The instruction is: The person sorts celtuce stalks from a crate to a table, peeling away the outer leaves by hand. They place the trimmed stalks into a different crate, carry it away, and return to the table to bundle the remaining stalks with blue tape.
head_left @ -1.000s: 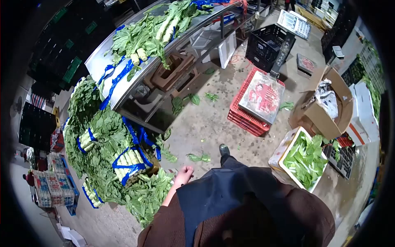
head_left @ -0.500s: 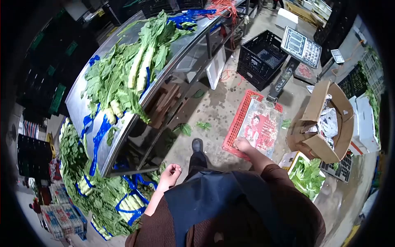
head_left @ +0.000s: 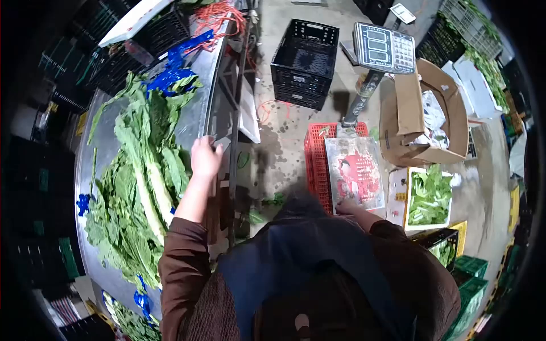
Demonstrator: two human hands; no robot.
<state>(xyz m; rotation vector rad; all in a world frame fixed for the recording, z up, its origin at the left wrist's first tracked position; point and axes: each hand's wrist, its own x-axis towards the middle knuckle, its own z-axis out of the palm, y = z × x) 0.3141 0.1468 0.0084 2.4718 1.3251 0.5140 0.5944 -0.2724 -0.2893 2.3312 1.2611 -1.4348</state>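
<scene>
Out over the right edge of the metal table (head_left: 199, 105) is my left hand (head_left: 206, 157), with its fingers apart and nothing in it. Beside it on the table lie leafy stalks (head_left: 149, 187) with pale green stems, and blue tape (head_left: 170, 77) lies above them. My right hand (head_left: 346, 208) is low, at the near edge of the scale's platform (head_left: 355, 173), which has a worn red print. Its fingers are partly hidden, and I cannot make out a hold on anything. A red crate (head_left: 317, 165) is beside the platform.
A black crate (head_left: 305, 62) stands on the floor ahead. The scale display (head_left: 384, 48) rises on a post (head_left: 360, 102). To the right are an open cardboard box (head_left: 409, 105) and a white foam box (head_left: 401, 193) of greens. Red string (head_left: 219, 17) lies at the table's far end.
The view has turned and moved forward along the table. My left hand has moved up and forward to the table edge, and its fingers have opened. The right hand remains near the scale platform.
</scene>
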